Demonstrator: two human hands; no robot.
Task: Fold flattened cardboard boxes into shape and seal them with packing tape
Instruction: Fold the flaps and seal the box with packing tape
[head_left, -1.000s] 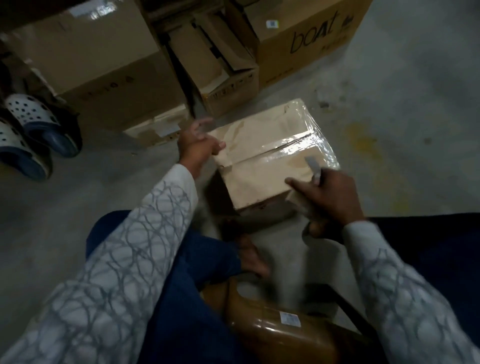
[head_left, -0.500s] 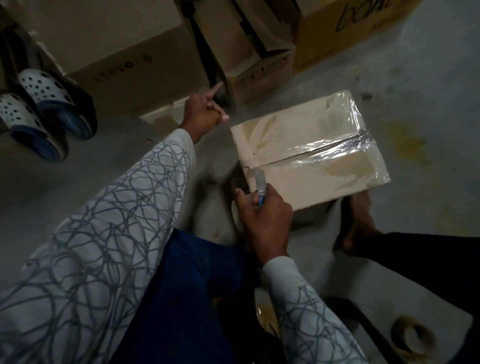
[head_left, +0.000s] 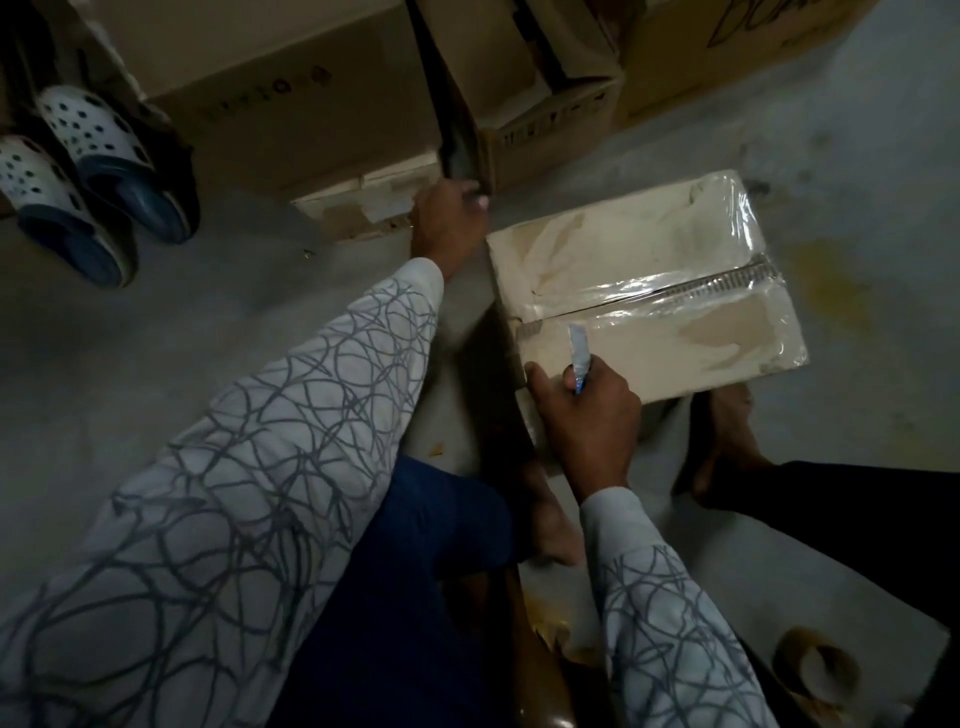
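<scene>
A folded cardboard box lies on the floor, its top seam covered with shiny clear tape. My right hand rests at the box's near left corner and grips a blue-handled cutter with the blade pointing up over the lid. My left hand is stretched out past the box's far left corner. Its fingers curl round the lower end of a dark flat piece standing in the gap between two stacked cartons.
Large cartons and an open smaller carton line the far side. A pair of white and blue clogs sits at the left. A brown tape roll lies on a sheet at bottom right. My bare feet flank the box.
My left hand has left the box and reached forward into the gap between the cartons, closing on the dark piece. My right hand with the cutter stays at the box's near left corner.
</scene>
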